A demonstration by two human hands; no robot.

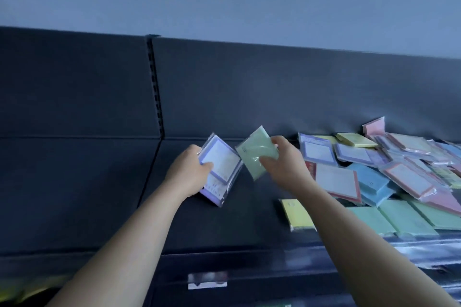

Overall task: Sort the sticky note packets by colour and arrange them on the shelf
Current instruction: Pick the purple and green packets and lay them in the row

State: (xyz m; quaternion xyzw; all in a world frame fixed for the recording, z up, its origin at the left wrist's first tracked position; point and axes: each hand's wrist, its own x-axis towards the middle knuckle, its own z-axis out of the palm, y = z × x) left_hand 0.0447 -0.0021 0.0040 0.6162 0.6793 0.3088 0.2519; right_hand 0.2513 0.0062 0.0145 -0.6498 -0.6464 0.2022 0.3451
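My left hand (pixel 190 172) grips a small stack of purple-edged sticky note packets (pixel 220 161) above the dark shelf (pixel 99 194). Just to its right, my right hand (pixel 287 161) holds a pale green packet (pixel 257 151) tilted in the air, close to the purple stack. A mixed pile of packets (pixel 389 167) in purple, blue, pink, yellow and red-edged wrappers lies on the shelf to the right. Green packets (pixel 399 219) lie in a row at the shelf's front right, with a yellow packet (pixel 298 214) beside them, partly hidden by my right forearm.
The shelf's dark back panel (pixel 249 87) rises behind the hands, with a slotted upright (pixel 156 87) dividing two bays. A white price label (pixel 207 280) sits on the front rail below. A pale wall shows above.
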